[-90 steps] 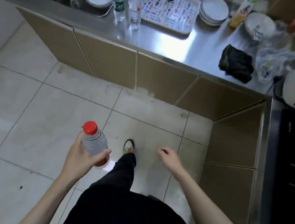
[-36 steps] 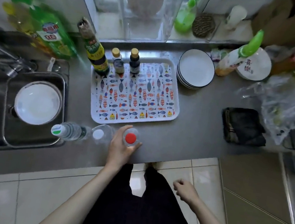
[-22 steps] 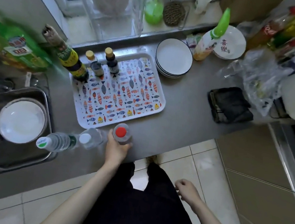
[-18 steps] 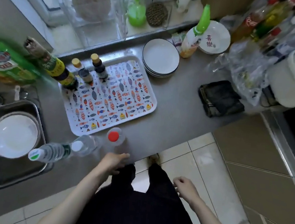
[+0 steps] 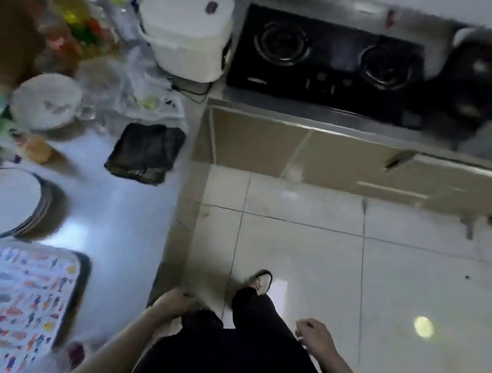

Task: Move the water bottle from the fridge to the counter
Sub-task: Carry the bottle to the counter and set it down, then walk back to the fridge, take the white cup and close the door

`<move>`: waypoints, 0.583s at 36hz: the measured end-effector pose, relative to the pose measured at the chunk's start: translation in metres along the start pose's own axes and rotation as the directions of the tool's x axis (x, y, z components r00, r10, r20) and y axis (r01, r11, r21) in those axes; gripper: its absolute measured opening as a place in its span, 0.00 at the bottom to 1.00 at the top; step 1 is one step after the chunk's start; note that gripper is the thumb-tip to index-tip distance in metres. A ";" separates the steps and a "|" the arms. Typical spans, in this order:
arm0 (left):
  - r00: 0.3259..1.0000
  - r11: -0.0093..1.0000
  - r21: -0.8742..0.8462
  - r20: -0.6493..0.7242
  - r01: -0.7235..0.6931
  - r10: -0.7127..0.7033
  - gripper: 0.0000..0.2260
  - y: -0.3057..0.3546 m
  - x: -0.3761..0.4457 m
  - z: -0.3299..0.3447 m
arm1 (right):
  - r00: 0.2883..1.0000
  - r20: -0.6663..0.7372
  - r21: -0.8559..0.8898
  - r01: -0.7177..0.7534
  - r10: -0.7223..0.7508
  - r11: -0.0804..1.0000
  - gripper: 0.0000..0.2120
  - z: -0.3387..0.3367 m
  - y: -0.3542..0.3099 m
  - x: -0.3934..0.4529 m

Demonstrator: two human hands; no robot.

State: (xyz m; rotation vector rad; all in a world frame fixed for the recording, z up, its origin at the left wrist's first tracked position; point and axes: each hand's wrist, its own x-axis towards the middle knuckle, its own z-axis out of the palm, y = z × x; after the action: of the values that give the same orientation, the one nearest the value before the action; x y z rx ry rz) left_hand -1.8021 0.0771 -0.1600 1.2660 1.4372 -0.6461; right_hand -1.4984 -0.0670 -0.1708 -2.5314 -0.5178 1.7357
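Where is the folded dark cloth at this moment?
In the head view, the dark cloth lies left of centre on the counter, below the white rice cooker, near the counter's edge.

Head view, steeply down over counter (image 5: 126, 220)

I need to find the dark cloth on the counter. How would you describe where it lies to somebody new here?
Start at the white rice cooker left of the black stove. Nearer you on the steel counter, past crumpled clear plastic bags, lies the folded dark cloth. It is the only black, soft thing there; its neighbours are white plates.
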 end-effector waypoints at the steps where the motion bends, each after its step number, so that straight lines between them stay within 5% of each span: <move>1: 1.000 0.999 0.053 -0.018 -0.010 0.011 0.19 0.026 0.006 -0.003 | 0.999 -0.012 0.044 -0.037 0.038 0.998 0.12 -0.009 0.019 0.005; 8: 0.988 0.967 0.223 -0.062 -0.124 0.141 0.09 0.212 0.053 0.001 | 0.974 0.053 0.237 -0.228 0.222 0.944 0.16 -0.053 0.120 0.027; 13: 0.978 0.942 0.268 -0.004 -0.200 0.208 0.08 0.320 0.077 0.024 | 0.932 0.152 0.554 -0.356 0.329 0.752 0.06 -0.111 0.145 0.036; 21: 0.990 0.878 0.460 0.110 -0.130 0.089 0.12 0.445 0.100 0.066 | 0.960 -0.041 0.829 -0.123 0.278 0.546 0.10 -0.269 0.153 0.080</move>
State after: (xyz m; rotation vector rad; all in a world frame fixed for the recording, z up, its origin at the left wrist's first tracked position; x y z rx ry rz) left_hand -1.3539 0.1825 -0.1661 1.6574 1.1626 -0.9973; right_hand -1.1886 -0.1450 -0.1738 -2.0074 0.5382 1.2978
